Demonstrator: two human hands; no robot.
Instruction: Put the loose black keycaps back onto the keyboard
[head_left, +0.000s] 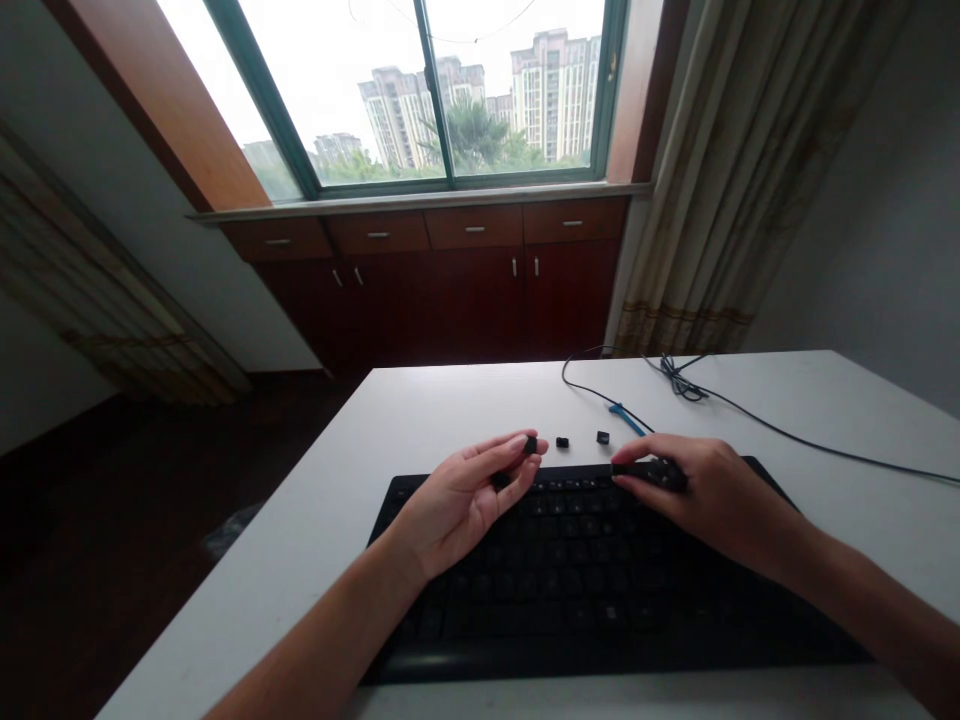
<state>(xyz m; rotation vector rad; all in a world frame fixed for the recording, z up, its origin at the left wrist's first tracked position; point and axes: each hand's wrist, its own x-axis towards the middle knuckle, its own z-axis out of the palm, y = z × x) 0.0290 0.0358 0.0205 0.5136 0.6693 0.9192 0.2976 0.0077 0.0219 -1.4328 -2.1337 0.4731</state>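
A black computer keyboard (577,570) lies on the white table (300,470), with my hands over its top edge. My left hand (465,500) pinches a small black keycap (530,445) at its fingertips, and a second dark piece (500,480) shows near the palm side. My right hand (712,490) closes on an elongated black object (652,475) just above the top keys; its exact kind is hidden by my fingers. Two loose black keycaps (562,441) (602,437) sit on the table between my hands and a small blue plastic tool (626,418).
A black cable (772,427) loops across the far right of the table, bundled near the back edge. Beyond that edge stand dark red wooden cabinets (427,300) under a window. The table's left edge drops to a dark floor.
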